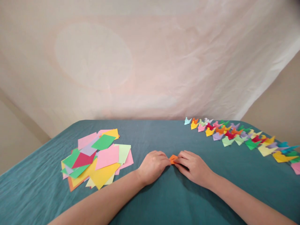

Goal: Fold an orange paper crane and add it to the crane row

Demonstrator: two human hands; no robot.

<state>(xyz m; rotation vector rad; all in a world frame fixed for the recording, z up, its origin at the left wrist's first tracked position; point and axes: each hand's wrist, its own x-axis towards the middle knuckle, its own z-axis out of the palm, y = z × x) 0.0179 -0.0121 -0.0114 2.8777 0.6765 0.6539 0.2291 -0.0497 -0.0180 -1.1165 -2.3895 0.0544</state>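
The left forearm (100, 201) comes in from eight o'clock and the right forearm (246, 198) from four, taking the small orange paper (173, 158) as the middle of the dial, with twelve away from the person. The left hand (154, 167) has its fingers bunched on the paper's nine o'clock side, pinching it, the thumb mostly hidden. The right hand (194, 168) pinches the three o'clock side between thumb and forefinger. The paper sits between the two sets of fingertips, low over the green tablecloth (154, 139); whether it touches the cloth is hard to tell.

This looks like a folding step, with a crease being shaped or pressed. The next move calls for one side held steady while the other fingers line up the edge and press it flat.

One corner of the paper points roughly to twelve. Fingers cover both ends, so its long axis cannot be settled.

Loose coloured sheets (107, 157) lie overlapping at nine o'clock, spreading toward ten. Folded paper birds (231, 134) stand in rows from three round to one o'clock. Farthest, at twelve, hangs a pale curtain (164, 62).
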